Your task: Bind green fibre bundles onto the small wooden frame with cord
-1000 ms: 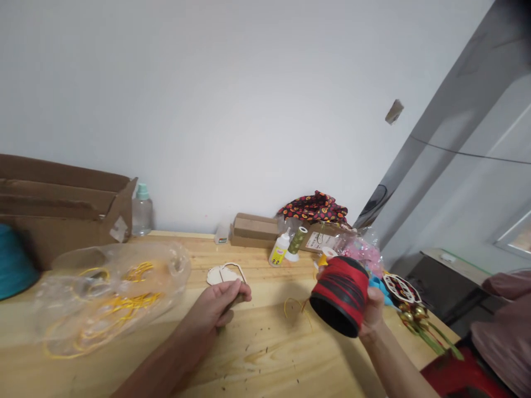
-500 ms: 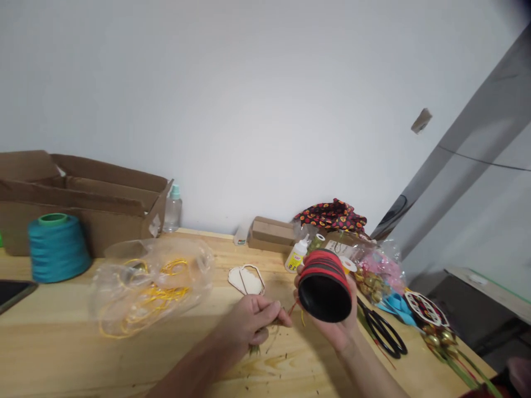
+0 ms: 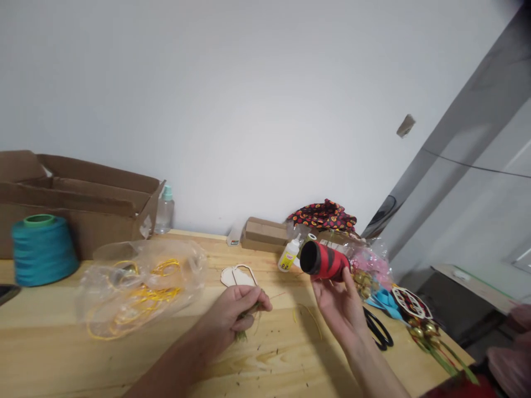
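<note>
My right hand (image 3: 338, 312) holds a red and black wrapped cylinder (image 3: 326, 261) on its side between fingers and thumb, its dark open end facing left. My left hand (image 3: 230, 315) is closed around a small bunch of thin green-gold strands (image 3: 244, 329) whose ends stick out below it. A little beyond that hand lie pale wooden tag cutouts (image 3: 237, 277) with a thin loop on top. A loose piece of yellow cord (image 3: 307, 320) lies on the wooden table (image 3: 286, 359) between my hands.
A clear plastic bag (image 3: 139, 293) of yellow cord and a teal thread cone (image 3: 43, 251) stand left, before a cardboard box (image 3: 74, 207). Toward the right are white glue (image 3: 288, 255), black-handled scissors (image 3: 377, 330), a pink-filled bag (image 3: 371, 265) and gold bells (image 3: 423, 331).
The cylinder has turned from end-up to lying sideways, and my right hand has opened somewhat beneath it. My left hand has drawn back from the cylinder, still holding the strands.
</note>
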Tool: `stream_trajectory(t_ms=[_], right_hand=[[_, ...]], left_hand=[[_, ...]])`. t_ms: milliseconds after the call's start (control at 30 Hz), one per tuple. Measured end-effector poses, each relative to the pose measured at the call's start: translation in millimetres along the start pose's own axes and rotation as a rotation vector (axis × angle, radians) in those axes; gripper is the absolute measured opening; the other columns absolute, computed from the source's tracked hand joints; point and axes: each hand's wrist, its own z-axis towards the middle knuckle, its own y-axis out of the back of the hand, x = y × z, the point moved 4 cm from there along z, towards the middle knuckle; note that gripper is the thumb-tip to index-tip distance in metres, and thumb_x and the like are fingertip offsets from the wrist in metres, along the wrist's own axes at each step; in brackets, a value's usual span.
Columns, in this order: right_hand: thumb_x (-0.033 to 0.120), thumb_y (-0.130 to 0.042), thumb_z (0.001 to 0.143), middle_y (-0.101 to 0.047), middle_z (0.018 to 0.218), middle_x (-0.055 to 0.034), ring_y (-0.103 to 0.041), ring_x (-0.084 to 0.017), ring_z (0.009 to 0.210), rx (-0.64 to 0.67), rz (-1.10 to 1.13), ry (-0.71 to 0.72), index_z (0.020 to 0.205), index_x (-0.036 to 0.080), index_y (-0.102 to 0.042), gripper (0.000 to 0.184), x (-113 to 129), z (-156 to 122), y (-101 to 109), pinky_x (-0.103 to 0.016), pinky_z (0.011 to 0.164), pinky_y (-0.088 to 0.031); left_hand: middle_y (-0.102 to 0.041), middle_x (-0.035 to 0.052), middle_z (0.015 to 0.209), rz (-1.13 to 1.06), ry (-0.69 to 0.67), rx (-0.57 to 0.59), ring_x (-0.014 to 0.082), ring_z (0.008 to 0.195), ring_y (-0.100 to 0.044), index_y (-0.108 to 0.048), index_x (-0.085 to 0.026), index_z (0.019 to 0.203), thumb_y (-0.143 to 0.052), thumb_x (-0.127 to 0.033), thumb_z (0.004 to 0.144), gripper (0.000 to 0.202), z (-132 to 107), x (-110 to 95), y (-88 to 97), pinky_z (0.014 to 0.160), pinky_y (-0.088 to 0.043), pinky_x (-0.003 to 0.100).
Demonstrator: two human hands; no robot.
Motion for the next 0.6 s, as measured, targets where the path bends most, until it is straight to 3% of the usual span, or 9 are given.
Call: stream_trajectory(t_ms=[200,367,467,600], right_hand=[[0.022,-0.065,0.065,-0.062,0.099,-0.0002,-0.054,-0.016,0.095,0.011,-0.576,0.362,0.101,0.023,-0.055,0.037,25,0,16,-0.032,0.089,-0.037],[0.034,-0.056,0.071,-0.062,0.100,-0.0056,-0.054,-0.022,0.096,0.016,-0.900,0.342,0.103,0.018,-0.054,0.035,48,17,30,-0.035,0.083,-0.041],[0.036,-0.060,0.064,-0.062,0.097,-0.0072,-0.056,-0.024,0.092,-0.045,-1.133,0.415,0.100,0.017,-0.054,0.041,58,35,41,-0.036,0.080,-0.042],[0.029,-0.064,0.053,-0.062,0.091,-0.0079,-0.056,-0.027,0.088,-0.039,-1.236,0.419,0.093,0.015,-0.056,0.043,51,51,62,-0.042,0.081,-0.041]], left_hand=[[-0.060,0.0038,0.057,-0.150,-0.085,-0.056,0.0005,0.037,-0.031,-0.060,-0.011,0.054,-0.068,-0.030,0.060,0.021,-2,-15,6.0,0.030,-0.005,0.013],[-0.062,0.0040,0.063,-0.121,-0.171,-0.121,-0.0021,0.035,-0.023,-0.063,-0.011,0.060,-0.063,-0.028,0.067,0.019,-3,-27,16.2,0.031,-0.009,0.012],[-0.061,0.0030,0.063,-0.064,-0.177,-0.137,-0.0035,0.033,-0.019,-0.063,-0.011,0.061,-0.061,-0.031,0.068,0.021,-2,-27,19.7,0.031,-0.007,0.013],[-0.060,0.0025,0.061,0.097,-0.086,-0.173,-0.0046,0.029,-0.015,-0.063,-0.009,0.060,-0.062,-0.039,0.064,0.030,1,-20,20.2,0.032,-0.001,0.016]])
